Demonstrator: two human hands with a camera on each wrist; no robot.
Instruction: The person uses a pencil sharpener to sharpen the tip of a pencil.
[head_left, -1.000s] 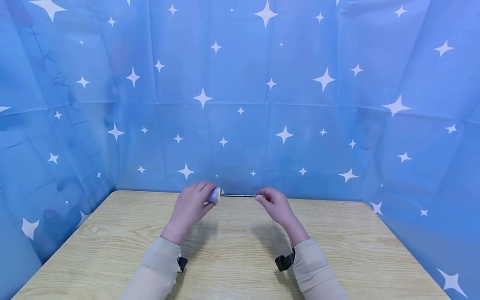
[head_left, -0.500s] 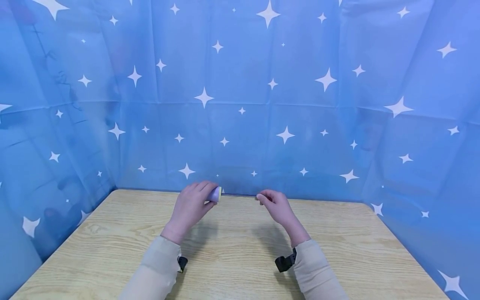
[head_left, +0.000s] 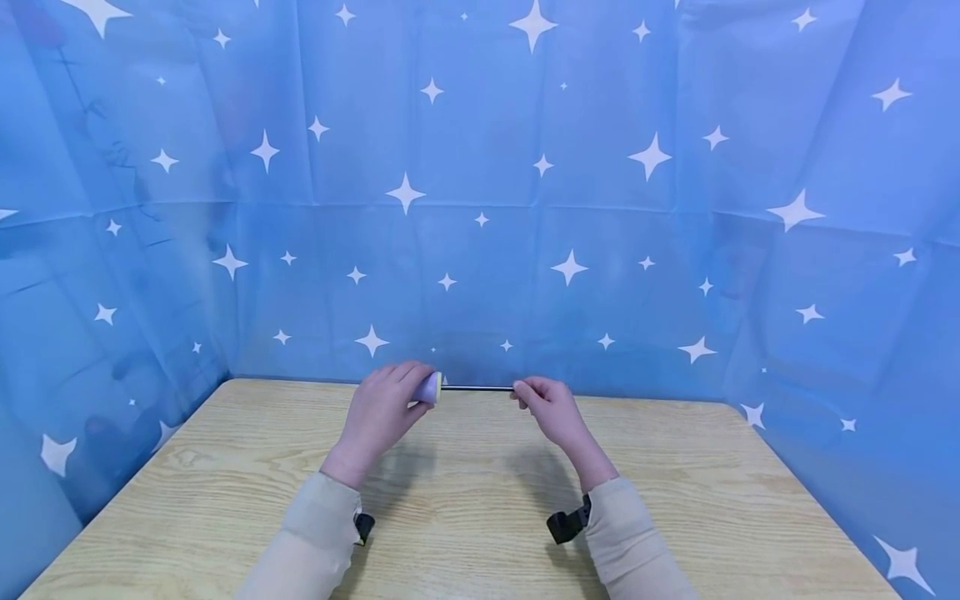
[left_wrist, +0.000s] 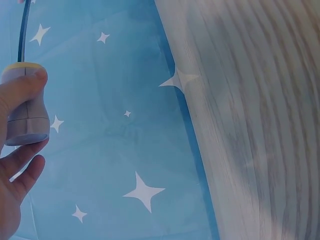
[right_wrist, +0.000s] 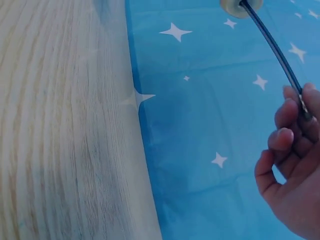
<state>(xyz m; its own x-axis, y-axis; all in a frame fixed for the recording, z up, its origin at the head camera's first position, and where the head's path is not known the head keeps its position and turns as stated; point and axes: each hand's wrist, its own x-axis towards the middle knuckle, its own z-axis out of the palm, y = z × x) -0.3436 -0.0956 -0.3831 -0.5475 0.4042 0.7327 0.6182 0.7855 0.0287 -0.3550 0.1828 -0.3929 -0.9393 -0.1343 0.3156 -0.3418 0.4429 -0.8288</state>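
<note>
My left hand (head_left: 382, 408) grips a stubby lilac handle (left_wrist: 31, 107) with a yellow end. A long, thin dark shaft (head_left: 477, 387) runs out of that end toward the right. My right hand (head_left: 550, 410) pinches the shaft's far end between thumb and fingertips, where a small metallic tip (right_wrist: 306, 115) shows in the right wrist view. The piece is held level above the far side of the table. In the left wrist view the thumb presses on the handle near its yellow rim (left_wrist: 25, 65). Part of the handle is hidden by the left palm in the head view.
Below the hands is a light wood table (head_left: 465, 500) with rounded far corners. A blue curtain (head_left: 480, 208) with white stars surrounds its back and sides. Each wrist carries a black camera, one of them the right wrist camera (head_left: 567, 525).
The right fingers have shifted slightly on the shaft's end, and the metallic tip is now covered in the head view. The shaft's visible face looks different. The left hand has stayed in place.
</note>
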